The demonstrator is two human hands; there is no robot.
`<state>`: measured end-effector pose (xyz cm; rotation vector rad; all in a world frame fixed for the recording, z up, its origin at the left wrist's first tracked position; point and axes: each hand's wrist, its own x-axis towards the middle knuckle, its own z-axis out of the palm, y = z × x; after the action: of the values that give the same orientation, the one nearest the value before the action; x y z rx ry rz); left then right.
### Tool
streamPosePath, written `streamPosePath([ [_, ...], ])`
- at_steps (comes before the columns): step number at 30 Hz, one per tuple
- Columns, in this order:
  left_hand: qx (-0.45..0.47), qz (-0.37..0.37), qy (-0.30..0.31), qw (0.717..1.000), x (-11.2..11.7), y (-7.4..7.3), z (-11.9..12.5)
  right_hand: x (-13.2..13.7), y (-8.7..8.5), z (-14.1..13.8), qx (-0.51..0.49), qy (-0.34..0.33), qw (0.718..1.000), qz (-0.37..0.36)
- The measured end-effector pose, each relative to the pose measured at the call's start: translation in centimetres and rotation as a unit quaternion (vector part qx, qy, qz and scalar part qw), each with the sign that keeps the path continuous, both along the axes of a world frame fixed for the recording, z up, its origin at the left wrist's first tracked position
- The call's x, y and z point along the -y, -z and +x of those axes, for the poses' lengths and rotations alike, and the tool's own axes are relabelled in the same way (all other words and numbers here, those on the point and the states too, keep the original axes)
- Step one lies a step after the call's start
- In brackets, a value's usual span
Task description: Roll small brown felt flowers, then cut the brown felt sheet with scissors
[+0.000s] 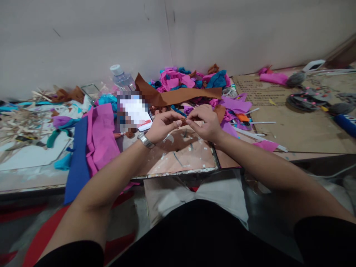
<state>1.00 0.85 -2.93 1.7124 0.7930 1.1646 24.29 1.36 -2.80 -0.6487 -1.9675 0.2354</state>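
Note:
Both hands meet above the table's front part, pinching a small brown piece of crepe paper (pixel 184 120) between thumbs and fingertips. My left hand (pixel 164 126), with a metal watch (pixel 145 140) on its wrist, grips it from the left. From the right, my right hand (pixel 205 121) closes on the same piece; its exact shape is mostly hidden by the fingers. Just left of my left hand a lit phone (pixel 136 113) leans, partly blurred. Behind the hands lies a long brown strip of crepe paper (pixel 189 96).
Pink sheets (pixel 102 133) and a blue sheet (pixel 76 159) hang over the front edge at left. Pliers with green handles (pixel 57 137) lie near scattered wood slivers. A capped bottle (pixel 121 78) stands behind the phone. Crumpled coloured paper (pixel 180 79) heaps at the back; cardboard (pixel 267 126) lies right.

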Motion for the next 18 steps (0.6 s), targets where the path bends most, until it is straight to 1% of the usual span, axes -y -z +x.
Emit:
streamPosePath([
  [3,0.016,-0.009,0.006,1.0,0.18,-0.01,0.16,0.01,0.04,-0.05,-0.006,0.002,1.0,0.005],
  [6,0.028,0.002,0.004,1.0,0.34,-0.05,0.3,0.01,0.04,-0.09,0.0,0.006,1.0,-0.003],
  [12,0.012,0.035,0.0,0.999,0.51,0.03,0.28,-0.05,0.13,-0.14,0.002,0.007,1.0,0.006],
  [18,-0.007,0.062,-0.024,0.998,0.71,-0.31,0.48,0.12,0.11,-0.14,0.011,0.004,1.0,-0.013],
])
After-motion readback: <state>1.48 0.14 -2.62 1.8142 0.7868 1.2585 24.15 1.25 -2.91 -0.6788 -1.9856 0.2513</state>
